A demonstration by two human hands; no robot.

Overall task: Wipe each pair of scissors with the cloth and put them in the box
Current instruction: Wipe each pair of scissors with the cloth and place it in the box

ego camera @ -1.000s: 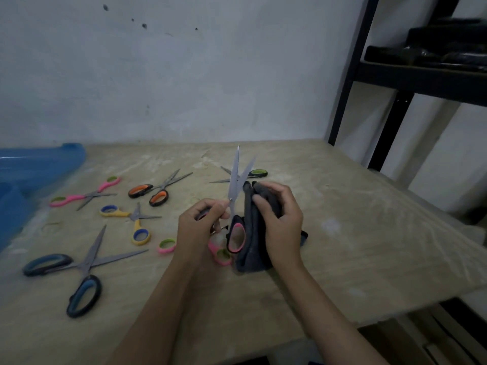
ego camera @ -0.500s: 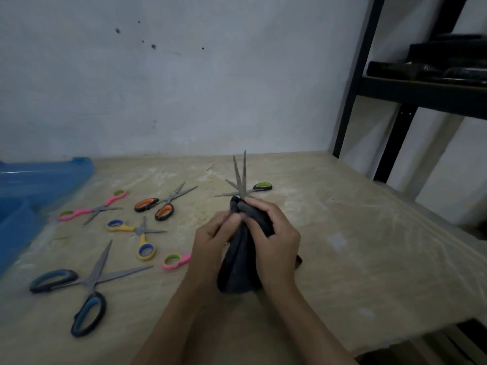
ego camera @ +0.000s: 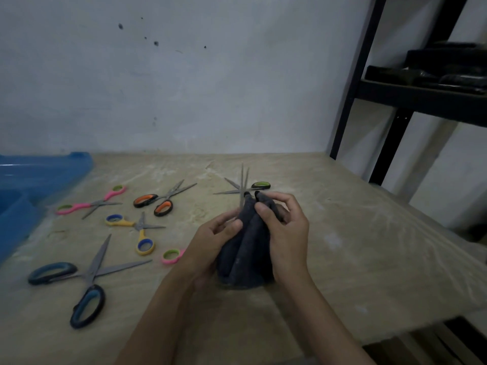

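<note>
A pair of scissors (ego camera: 244,180) stands upright in front of me, its blade tips poking out above a dark cloth (ego camera: 246,248). The cloth hides the handles. My left hand (ego camera: 210,241) grips the wrapped scissors from the left. My right hand (ego camera: 284,227) pinches the cloth around the blades from the right. The blue box (ego camera: 31,191) sits at the table's far left. Several other scissors lie on the table: pink (ego camera: 87,205), orange-black (ego camera: 158,201), yellow-blue (ego camera: 137,229), large blue-black (ego camera: 87,280) and a green-handled pair (ego camera: 253,187).
A loose pink-and-green handle (ego camera: 172,256) peeks out beside my left wrist. The wooden table (ego camera: 355,246) ends at right and front edges. A black metal shelf (ego camera: 421,96) with dark items stands at the right, against the white wall.
The cloth has been folded over the scissors' pink handles, which are now hidden. The blades have closed together and both hands have come in around the cloth.
</note>
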